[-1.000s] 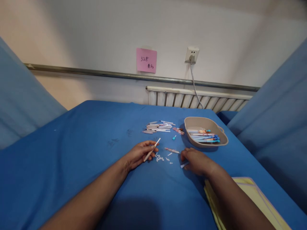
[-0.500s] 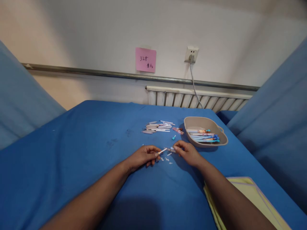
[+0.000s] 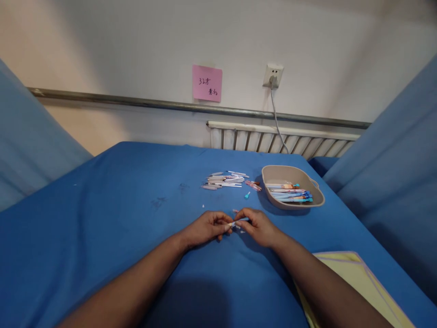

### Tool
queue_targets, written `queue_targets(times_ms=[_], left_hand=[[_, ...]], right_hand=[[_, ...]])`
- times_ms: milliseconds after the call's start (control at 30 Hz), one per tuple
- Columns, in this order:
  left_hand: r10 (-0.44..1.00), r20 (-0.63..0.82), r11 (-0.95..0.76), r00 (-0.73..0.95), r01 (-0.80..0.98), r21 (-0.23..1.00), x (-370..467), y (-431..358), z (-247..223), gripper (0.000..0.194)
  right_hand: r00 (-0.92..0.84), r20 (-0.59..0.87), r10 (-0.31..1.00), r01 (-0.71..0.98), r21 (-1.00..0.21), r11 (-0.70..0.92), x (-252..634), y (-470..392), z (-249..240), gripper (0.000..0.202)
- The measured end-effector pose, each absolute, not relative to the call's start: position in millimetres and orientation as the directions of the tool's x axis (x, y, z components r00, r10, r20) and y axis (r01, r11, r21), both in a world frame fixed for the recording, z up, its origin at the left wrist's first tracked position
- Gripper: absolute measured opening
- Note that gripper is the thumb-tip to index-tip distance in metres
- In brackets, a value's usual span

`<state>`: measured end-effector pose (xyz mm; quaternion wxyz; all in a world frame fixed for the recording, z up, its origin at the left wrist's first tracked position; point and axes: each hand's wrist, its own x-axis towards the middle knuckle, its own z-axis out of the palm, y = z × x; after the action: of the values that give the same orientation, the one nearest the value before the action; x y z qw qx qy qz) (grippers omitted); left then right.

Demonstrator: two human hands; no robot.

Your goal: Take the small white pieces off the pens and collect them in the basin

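Observation:
My left hand [image 3: 209,226] pinches a thin white pen refill [image 3: 231,224] near its end. My right hand [image 3: 260,228] is closed around a light blue pen barrel [image 3: 245,219]. The refill and the barrel meet end to end between the two hands; whether one is inside the other I cannot tell. Small white tips [image 3: 242,232] lie on the blue sheet just under the fingers, partly hidden. Beyond the hands lies a pile of pen parts [image 3: 225,180], with white refills and greyish grips. A teal pen cap piece [image 3: 247,195] and several pink pieces [image 3: 253,185] are nearby.
A beige basket [image 3: 319,200] holding several blue and brown pens stands at the right. A folded yellow cloth [image 3: 355,278] lies near my right forearm. Behind the blue-covered bed [image 3: 102,205] are a radiator [image 3: 259,136] and a metal rail [image 3: 153,104]. Curtains hang on both sides.
My right hand has come down and left, now with a light blue barrel in its fingers. The refill in my left hand has dropped slightly and now meets that barrel.

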<state>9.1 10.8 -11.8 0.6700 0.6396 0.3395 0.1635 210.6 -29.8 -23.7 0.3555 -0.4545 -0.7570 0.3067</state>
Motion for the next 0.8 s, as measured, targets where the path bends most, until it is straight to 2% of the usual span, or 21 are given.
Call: queue_targets(times_ms=[200, 400, 800], left_hand=[[0.679, -0.259, 0.133, 0.687, 0.232, 0.964, 7.8, 10.8, -10.2, 0.035], [0.666, -0.286, 0.166, 0.689, 0.237, 0.957, 7.2, 9.9, -8.3, 0.037], [0.646, -0.278, 0.161, 0.711, 0.228, 0.960, 8.4, 9.3, -10.2, 0.035]], right_hand=[[-0.356, 0.291, 0.888, 0.494, -0.748, 0.443, 210.0, -34.9, -23.2, 0.014], [-0.399, 0.312, 0.862, 0.517, -0.700, 0.492, 212.8, -34.6, -18.4, 0.009], [-0.397, 0.299, 0.868, 0.484, -0.735, 0.475, 207.2, -36.9, -16.3, 0.009]])
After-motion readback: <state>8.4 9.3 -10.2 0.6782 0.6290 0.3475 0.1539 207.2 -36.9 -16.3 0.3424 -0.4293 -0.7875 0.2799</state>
